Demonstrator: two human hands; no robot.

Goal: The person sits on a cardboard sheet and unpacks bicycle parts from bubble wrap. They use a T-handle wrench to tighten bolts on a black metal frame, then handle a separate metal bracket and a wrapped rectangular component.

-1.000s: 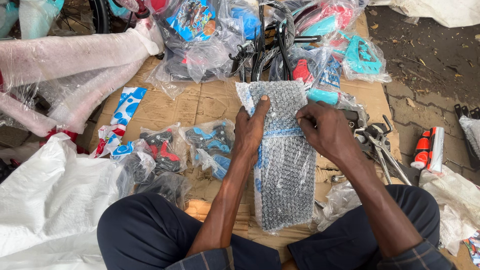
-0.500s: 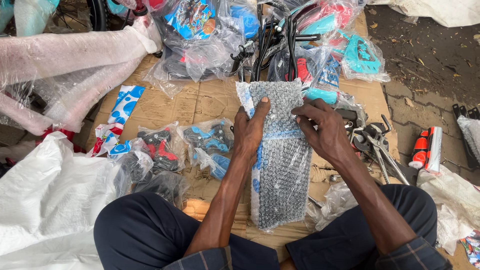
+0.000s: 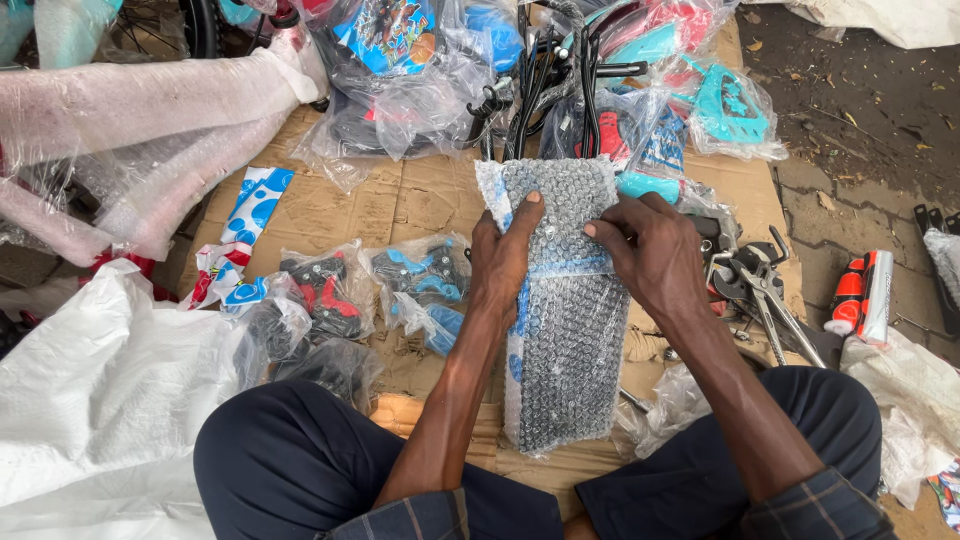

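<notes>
The left hand [image 3: 505, 262] and right hand [image 3: 650, 250] are gripping a bubble-wrapped part [image 3: 560, 320] on cardboard [image 3: 400, 205], fingers curled around it; its wrapping is still fully on.

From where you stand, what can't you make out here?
- Head view: what the bubble-wrapped bundle holds; the wrap hides it.
- What the left hand and right hand cover on the bundle.
- Parts in the clear plastic bags: blurred by plastic.
- White sack: cut off by the left edge.

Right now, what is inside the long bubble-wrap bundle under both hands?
Through the long bubble-wrap bundle, held by the left hand and right hand, only white and blue patches show; the wrapped thing's shape is hidden.
</notes>
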